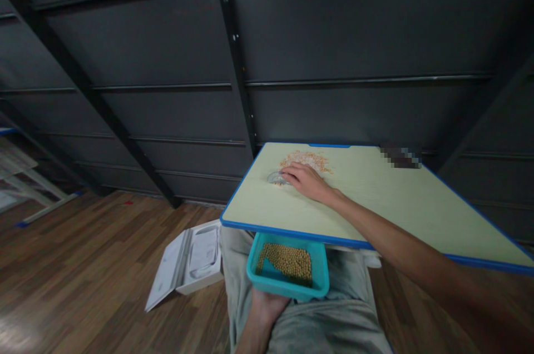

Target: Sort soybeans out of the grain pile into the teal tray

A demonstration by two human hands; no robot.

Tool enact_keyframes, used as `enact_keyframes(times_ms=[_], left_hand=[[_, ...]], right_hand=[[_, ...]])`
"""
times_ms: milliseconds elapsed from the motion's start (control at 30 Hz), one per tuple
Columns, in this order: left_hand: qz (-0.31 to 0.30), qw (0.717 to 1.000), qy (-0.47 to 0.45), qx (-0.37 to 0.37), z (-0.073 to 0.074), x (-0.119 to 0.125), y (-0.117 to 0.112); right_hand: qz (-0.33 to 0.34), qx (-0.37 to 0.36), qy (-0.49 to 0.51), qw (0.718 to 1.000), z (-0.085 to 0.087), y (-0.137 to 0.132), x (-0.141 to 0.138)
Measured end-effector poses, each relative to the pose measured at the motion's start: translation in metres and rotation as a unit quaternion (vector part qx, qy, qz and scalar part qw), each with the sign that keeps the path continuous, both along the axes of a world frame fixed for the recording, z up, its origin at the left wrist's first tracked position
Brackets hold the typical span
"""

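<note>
On the pale yellow table [400, 204], my right hand [307, 180] reaches in from the right, palm down. Its bent fingers close on the edge of a small, clear, rounded dish-like piece [275, 178], whose exact kind is hard to make out. A few grains show at that piece. Just beyond the fingers lies a scattered patch of orange and whitish grains [306, 159]. My left hand [269, 299] is below the table's front edge, holding a teal plastic basket [287, 290] from underneath. Round, yellowish beans [290, 261] lie inside the basket; most of the left fingers are hidden beneath it.
At the table's far right corner lies a dark, pixelated object [403, 156]. An opened white box [196, 259] with papers inside rests on the wooden floor [104, 265] to the left. A dark panelled wall [354, 37] rises behind the table. Another table's legs [41, 187] stand far left.
</note>
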State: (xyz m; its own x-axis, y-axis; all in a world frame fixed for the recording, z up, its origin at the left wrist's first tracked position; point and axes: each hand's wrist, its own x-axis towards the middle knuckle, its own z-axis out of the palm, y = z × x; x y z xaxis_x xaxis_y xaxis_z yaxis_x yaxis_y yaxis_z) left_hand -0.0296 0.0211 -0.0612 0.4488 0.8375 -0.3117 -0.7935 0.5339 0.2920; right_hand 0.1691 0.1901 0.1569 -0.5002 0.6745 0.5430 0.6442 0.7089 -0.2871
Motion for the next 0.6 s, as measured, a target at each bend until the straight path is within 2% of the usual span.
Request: enact_keyframes(times_ms=[600], left_hand=[[0.015,1.000,0.011,0.023,-0.0014,0.0024,-0.0006]], right_hand=[[0.047,-0.006,-0.037,0.998,0.0038,-0.0100,-0.0046]])
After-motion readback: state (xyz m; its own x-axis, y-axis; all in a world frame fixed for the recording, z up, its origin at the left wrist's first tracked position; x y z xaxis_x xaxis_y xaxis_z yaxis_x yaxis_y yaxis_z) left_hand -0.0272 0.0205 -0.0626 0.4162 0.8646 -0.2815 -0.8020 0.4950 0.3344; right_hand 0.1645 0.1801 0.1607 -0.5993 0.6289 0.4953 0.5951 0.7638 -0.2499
